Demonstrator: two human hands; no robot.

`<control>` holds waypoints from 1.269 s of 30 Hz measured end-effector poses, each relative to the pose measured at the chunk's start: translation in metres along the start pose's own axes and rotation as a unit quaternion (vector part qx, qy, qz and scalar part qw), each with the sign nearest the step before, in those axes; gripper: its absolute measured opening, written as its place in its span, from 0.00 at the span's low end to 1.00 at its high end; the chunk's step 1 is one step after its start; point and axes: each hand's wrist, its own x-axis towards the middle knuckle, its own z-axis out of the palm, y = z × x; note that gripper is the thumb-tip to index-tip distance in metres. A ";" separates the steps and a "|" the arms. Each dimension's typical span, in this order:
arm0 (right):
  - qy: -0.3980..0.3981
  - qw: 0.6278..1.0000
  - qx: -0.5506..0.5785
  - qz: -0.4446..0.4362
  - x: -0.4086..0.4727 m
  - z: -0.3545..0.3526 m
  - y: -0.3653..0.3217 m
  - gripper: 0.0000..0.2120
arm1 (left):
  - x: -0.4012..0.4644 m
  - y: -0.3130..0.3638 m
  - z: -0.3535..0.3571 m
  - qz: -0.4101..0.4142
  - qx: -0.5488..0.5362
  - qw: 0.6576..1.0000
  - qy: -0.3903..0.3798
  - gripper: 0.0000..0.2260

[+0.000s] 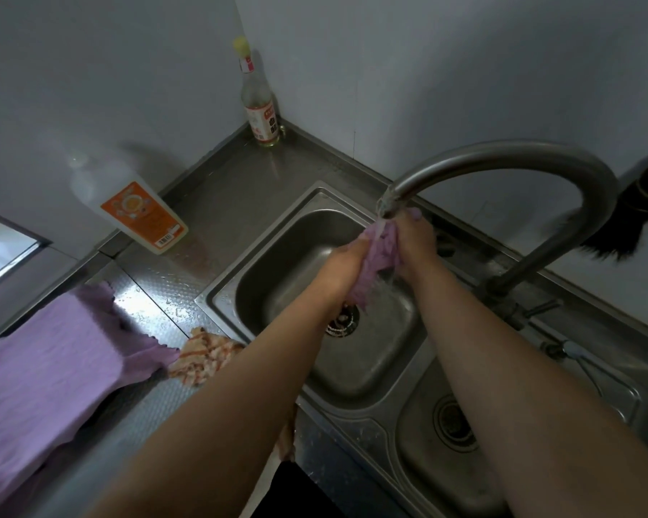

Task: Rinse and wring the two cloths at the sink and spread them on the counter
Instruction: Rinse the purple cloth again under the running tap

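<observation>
- Head view: your left hand (347, 261) and your right hand (418, 239) both squeeze one bunched purple cloth (378, 256). You hold it under the tap (502, 158), over the big sink (274, 241), and water runs down through it.
- Both hands are curled tight round that cloth, one on each side.
- That cloth is soft and floppy. Full of water, it will likely feel heavy and a bit slippery, so hold it by the thick bunch, not by a thin corner.
- To wring it, I think you should grip both ends and twist them opposite ways, low over the sink.
- A second purple cloth (49, 364) lies spread flat on the counter (217, 188) to your left. It should lift easily by two corners.
- A small striped rag (206, 355) lies crumpled just beside it.
</observation>
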 end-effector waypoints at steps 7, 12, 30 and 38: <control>-0.190 0.969 -0.034 0.154 0.003 -0.059 0.026 0.14 | 0.006 0.007 -0.044 0.024 -0.112 0.991 0.063 0.12; -0.290 0.931 0.170 0.141 -0.014 -0.039 0.037 0.25 | -0.003 0.025 -0.007 0.004 -0.272 0.962 0.017 0.09; 0.001 0.993 -0.088 -0.079 -0.009 0.018 0.005 0.12 | -0.004 0.010 0.041 -0.059 -0.063 0.991 0.100 0.21; 0.018 1.000 0.003 0.013 -0.019 -0.032 0.036 0.18 | -0.010 -0.001 0.014 -0.022 -0.059 0.998 0.018 0.17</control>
